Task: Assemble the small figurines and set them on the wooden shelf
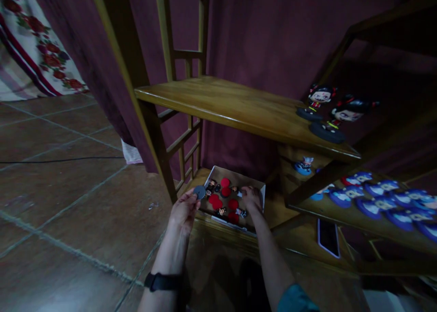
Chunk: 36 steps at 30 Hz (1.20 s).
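Between the fingers of my left hand [184, 210] is a grey round disc [199, 192], held at the left edge of a shallow cardboard box [249, 177]. The box sits on the lowest shelf, with several red discs [216, 201] and small figurines [221, 211] lying in it. My right hand [251, 197] reaches into the right part of the box. Its fingers are bent down by a small whitish piece [239, 194], and whether they grip it is hidden.
Two black-haired figurines [319, 98] stand on the wooden shelf [221, 100] above. Several blue-based figurines [375, 202] line a shelf at right, with a phone [328, 237] below them. A wooden upright [150, 120] rises left of the box. A black cable [61, 160] crosses the floor.
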Tool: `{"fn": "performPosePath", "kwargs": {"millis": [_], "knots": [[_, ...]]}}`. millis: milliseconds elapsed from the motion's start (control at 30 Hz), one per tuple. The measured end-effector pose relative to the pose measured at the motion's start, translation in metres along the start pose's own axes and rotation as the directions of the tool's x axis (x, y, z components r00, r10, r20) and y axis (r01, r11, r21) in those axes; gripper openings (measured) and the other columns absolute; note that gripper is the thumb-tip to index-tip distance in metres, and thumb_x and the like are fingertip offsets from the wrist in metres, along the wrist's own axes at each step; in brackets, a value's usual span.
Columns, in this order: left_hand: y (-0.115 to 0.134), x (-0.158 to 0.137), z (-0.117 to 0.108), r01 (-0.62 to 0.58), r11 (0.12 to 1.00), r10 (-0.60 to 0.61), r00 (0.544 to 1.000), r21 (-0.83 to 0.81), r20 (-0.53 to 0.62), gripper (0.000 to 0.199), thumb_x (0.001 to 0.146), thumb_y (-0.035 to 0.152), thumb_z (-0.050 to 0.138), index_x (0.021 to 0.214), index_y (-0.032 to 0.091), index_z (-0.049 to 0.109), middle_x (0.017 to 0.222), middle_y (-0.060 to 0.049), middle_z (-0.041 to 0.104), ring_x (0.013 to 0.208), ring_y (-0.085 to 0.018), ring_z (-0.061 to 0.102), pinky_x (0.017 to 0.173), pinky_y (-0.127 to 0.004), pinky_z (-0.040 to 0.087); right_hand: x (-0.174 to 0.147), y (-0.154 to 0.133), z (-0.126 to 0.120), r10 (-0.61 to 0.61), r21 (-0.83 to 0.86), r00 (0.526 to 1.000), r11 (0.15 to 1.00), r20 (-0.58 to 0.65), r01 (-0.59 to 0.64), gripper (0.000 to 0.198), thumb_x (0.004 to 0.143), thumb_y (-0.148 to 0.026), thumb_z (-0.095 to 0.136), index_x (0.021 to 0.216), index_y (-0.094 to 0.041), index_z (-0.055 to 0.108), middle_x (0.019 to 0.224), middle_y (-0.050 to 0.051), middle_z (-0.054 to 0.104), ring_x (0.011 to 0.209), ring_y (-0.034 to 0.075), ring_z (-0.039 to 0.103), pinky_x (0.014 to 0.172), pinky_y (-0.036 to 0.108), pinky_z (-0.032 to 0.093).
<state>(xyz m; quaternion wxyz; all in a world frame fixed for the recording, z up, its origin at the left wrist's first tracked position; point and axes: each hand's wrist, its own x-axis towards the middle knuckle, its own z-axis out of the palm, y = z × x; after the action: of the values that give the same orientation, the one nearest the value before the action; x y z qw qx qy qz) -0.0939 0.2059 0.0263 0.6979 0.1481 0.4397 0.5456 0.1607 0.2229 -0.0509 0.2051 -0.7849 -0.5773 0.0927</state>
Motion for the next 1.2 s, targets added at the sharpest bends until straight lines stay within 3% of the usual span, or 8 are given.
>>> {"fn": "performPosePath", "kwargs": {"millis": [133,233,400,633,800,1033,1200], "knots": [[-0.002,0.0,0.001,-0.006,1.0,0.006,1.0,0.013,-0.001,0.026,0.069,0.0,0.053,0.09,0.013,0.06,0.073,-0.002,0.063,0.054,-0.006,0.057,0.05,-0.014,0.047,-0.008,-0.009,0.002,-0.044,-0.203,0.994,0.977,0.103,0.064,0.028,0.077,-0.016,0.045,0.099,-0.021,0.061,0.1,0.008,0.061,0.098,0.02,0.05,0.085,0.028,0.033],[-0.001,-0.002,0.002,-0.01,1.0,0.01,1.0,0.021,-0.009,0.027,0.068,0.001,0.054,0.092,0.013,0.059,0.073,-0.002,0.063,0.054,-0.006,0.057,0.05,-0.014,0.047,-0.011,-0.011,0.002,-0.029,-0.251,0.989,0.966,0.148,0.066,0.027,0.077,-0.016,0.045,0.099,-0.018,0.061,0.1,0.01,0.061,0.098,0.021,0.05,0.084,0.029,0.033],[0.001,-0.004,0.004,-0.008,1.0,0.008,1.0,0.025,-0.011,0.027,0.067,0.0,0.054,0.091,0.013,0.06,0.069,-0.001,0.062,0.051,-0.005,0.056,0.05,-0.014,0.047,-0.014,-0.017,0.004,0.03,-0.234,0.987,0.972,0.158,0.008,0.029,0.076,-0.012,0.044,0.1,-0.016,0.06,0.106,0.012,0.06,0.101,0.021,0.052,0.084,0.028,0.034],[0.001,-0.003,0.006,0.018,1.0,-0.018,0.999,0.013,-0.028,0.027,0.068,0.0,0.053,0.091,0.013,0.059,0.067,-0.001,0.061,0.05,-0.006,0.055,0.048,-0.015,0.047,-0.016,-0.027,0.011,0.014,-0.058,0.968,0.998,0.249,0.001,0.025,0.076,-0.019,0.047,0.096,-0.024,0.061,0.101,0.004,0.064,0.095,0.017,0.056,0.077,0.025,0.038],[0.001,-0.002,0.005,0.026,0.999,-0.026,0.999,0.024,-0.026,0.029,0.068,0.001,0.054,0.094,0.014,0.058,0.069,-0.002,0.062,0.05,-0.006,0.056,0.048,-0.015,0.047,-0.013,-0.025,0.009,0.083,-0.06,0.982,0.995,0.169,-0.073,0.026,0.08,-0.02,0.042,0.098,-0.025,0.06,0.099,0.003,0.065,0.092,0.016,0.057,0.078,0.025,0.039],[0.002,0.002,0.002,0.03,1.0,-0.03,0.999,0.007,-0.018,0.029,0.069,0.001,0.054,0.095,0.013,0.058,0.067,-0.002,0.062,0.051,-0.007,0.058,0.049,-0.016,0.048,-0.007,-0.036,0.006,-0.114,0.022,0.992,0.993,0.062,0.112,0.028,0.081,-0.018,0.042,0.104,-0.022,0.057,0.105,0.004,0.061,0.1,0.015,0.052,0.087,0.024,0.035],[0.003,0.001,0.002,0.04,0.999,-0.041,0.999,-0.012,-0.016,0.026,0.069,0.002,0.054,0.092,0.013,0.058,0.066,-0.001,0.062,0.049,-0.007,0.057,0.049,-0.016,0.048,-0.008,-0.05,0.02,-0.187,-0.021,0.974,0.981,0.127,0.191,0.036,0.079,-0.018,0.047,0.114,-0.022,0.052,0.116,0.006,0.056,0.111,0.018,0.044,0.095,0.029,0.03]]}}
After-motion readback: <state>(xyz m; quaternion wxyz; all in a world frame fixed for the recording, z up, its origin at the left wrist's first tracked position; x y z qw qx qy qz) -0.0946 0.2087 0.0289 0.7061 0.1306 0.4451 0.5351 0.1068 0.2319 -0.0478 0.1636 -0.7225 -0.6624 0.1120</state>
